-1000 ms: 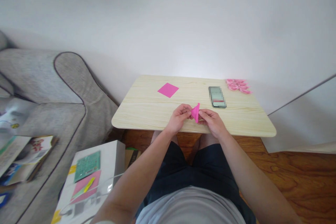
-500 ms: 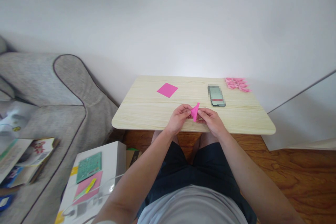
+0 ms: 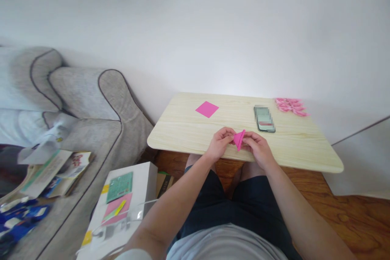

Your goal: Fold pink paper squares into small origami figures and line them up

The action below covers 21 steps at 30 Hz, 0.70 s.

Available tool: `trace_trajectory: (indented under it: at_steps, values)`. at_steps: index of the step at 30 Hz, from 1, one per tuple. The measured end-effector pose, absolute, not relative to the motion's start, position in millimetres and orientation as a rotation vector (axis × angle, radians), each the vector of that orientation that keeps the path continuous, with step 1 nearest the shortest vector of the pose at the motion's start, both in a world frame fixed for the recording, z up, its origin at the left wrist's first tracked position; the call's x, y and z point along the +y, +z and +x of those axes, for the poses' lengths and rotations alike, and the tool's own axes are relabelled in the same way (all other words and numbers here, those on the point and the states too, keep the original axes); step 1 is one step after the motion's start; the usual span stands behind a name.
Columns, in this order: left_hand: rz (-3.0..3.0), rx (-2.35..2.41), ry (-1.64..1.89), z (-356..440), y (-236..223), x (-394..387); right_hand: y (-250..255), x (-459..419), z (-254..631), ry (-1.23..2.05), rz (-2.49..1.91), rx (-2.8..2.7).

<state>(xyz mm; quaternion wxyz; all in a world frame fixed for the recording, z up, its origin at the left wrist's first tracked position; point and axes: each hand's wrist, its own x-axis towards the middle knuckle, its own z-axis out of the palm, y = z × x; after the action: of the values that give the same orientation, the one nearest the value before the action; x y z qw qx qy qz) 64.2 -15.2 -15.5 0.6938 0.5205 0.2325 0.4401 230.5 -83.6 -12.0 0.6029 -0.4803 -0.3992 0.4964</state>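
Between my two hands, over the near edge of the table, is a small folded piece of pink paper [image 3: 239, 140], roughly triangular with a band along its right side. The fingers of my left hand [image 3: 219, 142] pinch its pointed left end. My right hand [image 3: 258, 146] grips the banded side with thumb and fingers; some fingertips are hidden behind the paper. Farther back on the table lies a flat pink paper square [image 3: 207, 109], apart from both hands. Several folded pink paper pieces [image 3: 291, 106] lie grouped at the far right corner.
A phone [image 3: 265, 118] rests on the wooden table [image 3: 176, 130] beyond my right hand. At left stands a white box [image 3: 149, 187] bearing a green patterned item [image 3: 120, 187], pink paper and a yellow cutter. A grey sofa [image 3: 88, 134] holds magazines [image 3: 68, 172].
The view has swung left, so the table and hands appear farther right and more of the sofa shows. Both hands keep hold of the folded paper, which is tilted slightly differently.
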Motion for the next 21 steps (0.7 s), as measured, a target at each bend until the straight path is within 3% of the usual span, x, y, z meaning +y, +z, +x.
trace_trajectory:
  at_steps: [21]
  values:
    - [1.237,0.528,0.924,62.1,-4.6,-21.4,-16.2,-83.0,228.7,0.970,-1.196,-1.070]
